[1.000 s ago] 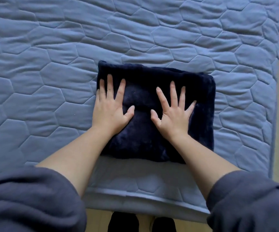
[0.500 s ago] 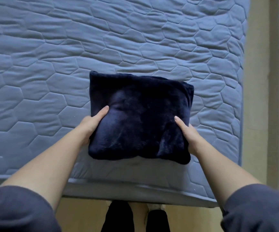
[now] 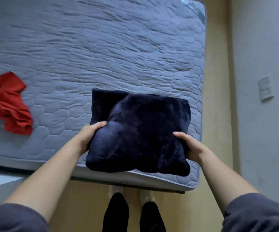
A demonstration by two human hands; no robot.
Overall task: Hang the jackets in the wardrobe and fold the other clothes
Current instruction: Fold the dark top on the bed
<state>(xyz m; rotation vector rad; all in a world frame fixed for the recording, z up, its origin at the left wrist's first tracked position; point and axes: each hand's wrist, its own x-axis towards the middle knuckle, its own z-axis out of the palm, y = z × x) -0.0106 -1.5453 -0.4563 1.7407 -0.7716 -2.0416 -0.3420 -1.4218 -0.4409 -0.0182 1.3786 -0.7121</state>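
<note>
1. I am gripping the folded navy bundle (image 3: 138, 131) from both sides. My left hand (image 3: 91, 133) is clamping its left edge, thumb on top, and my right hand (image 3: 190, 146) is clamping its right edge likewise.
2. The bundle is hanging over the near right corner of the mattress (image 3: 102, 56). I cannot tell whether it is touching.
3. The grey-blue mattress is showing hexagon quilting, and a crumpled red garment (image 3: 6, 104) is lying on it, well apart at the left.
4. Yellowish floor (image 3: 217, 114) is running along the right, meeting a pale wall (image 3: 260, 47) that is carrying a white switch plate (image 3: 266, 88).
</note>
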